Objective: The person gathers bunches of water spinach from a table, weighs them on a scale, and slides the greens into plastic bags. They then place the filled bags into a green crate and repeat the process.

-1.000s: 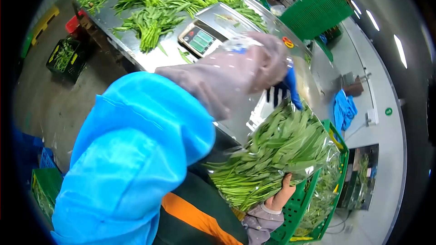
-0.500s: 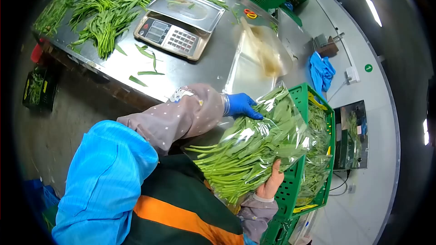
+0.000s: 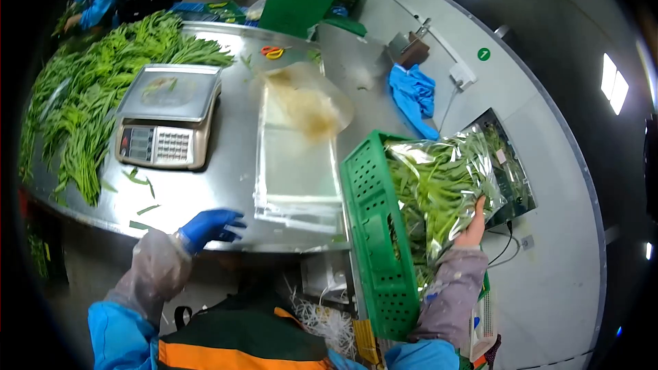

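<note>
My right hand (image 3: 471, 226), bare, grips the side of a clear plastic bag of leafy greens (image 3: 449, 188). The bag is over the green crate (image 3: 373, 212), which holds other bagged greens partly hidden under it. In a blue glove, my left hand (image 3: 211, 228) is empty near the front edge of the steel table (image 3: 233, 185), fingers stretched out and apart. A stack of flat clear bags (image 3: 298, 171) lies to its right on the table. Loose leaf scraps (image 3: 146, 210) are close beyond the left hand.
A digital scale (image 3: 168, 116) stands on the table beside a heap of loose greens (image 3: 86, 116). Orange-handled scissors (image 3: 272, 52) lie farther back. Past the crate are a blue cloth (image 3: 413, 96) and a dark screen (image 3: 504, 164). Another person's blue sleeve (image 3: 101, 0) shows at the far left.
My right hand has carried the bag of greens rightward over the crate. My left hand has let go of the bag and moved left to the table edge. The view has turned.
</note>
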Demonstrator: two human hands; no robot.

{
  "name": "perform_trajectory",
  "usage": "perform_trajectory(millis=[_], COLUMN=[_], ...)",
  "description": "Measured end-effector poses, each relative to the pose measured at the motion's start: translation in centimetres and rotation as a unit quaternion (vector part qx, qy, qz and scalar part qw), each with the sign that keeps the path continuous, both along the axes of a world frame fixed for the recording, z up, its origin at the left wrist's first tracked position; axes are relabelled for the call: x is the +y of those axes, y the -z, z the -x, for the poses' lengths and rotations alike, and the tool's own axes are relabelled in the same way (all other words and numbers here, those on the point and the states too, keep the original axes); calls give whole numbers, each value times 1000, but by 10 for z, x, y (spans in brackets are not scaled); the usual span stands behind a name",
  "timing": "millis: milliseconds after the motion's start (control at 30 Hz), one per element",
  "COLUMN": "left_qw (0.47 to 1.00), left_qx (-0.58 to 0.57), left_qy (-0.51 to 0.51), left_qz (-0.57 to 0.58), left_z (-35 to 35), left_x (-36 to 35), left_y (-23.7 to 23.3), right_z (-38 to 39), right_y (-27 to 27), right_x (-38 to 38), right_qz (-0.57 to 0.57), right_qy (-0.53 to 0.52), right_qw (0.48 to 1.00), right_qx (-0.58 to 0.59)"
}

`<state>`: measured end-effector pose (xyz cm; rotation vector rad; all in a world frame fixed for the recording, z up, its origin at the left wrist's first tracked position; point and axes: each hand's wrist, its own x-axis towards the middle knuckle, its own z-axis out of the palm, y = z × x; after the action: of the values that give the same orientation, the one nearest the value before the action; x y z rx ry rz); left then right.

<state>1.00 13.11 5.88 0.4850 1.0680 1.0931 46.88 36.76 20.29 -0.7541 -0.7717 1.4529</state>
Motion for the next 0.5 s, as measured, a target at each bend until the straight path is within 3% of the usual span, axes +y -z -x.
perform_trajectory(millis=[67, 133, 200, 233, 267, 333, 367, 433, 500], left_qw=[999, 996, 991, 991, 994, 989, 991, 990, 989], left_qx=[31, 35, 13, 5, 107, 21, 65, 40, 33], left_qy=[4, -33, -62, -76, -31, -98, -67, -68, -76], left_qz=[23, 73, 118, 106, 1, 105, 98, 114, 119], left_z=[6, 4, 10, 14, 20, 16, 18, 17, 12], left_x=[-6, -12, -14, -18, -30, -25, -25, -26, -22], left_y=[10, -2, 20, 37, 58, 54, 58, 54, 50], right_z=[-25, -25, -54, -49, -32, 12, 9, -2, -15], right_y=[21, 58, 138, 150, 164, 127, 127, 128, 75], right_x=[64, 107, 162, 162, 160, 122, 114, 95, 65], right_qz=[0, 49, 178, 230, 283, 300, 266, 186, 254], right_qy=[91, 243, 322, 319, 315, 242, 161, -4, 53], right_qw=[996, 963, 851, 827, 800, 888, 933, 982, 946], right_qx=[-12, -107, -375, -401, -425, -250, -183, -41, -197])
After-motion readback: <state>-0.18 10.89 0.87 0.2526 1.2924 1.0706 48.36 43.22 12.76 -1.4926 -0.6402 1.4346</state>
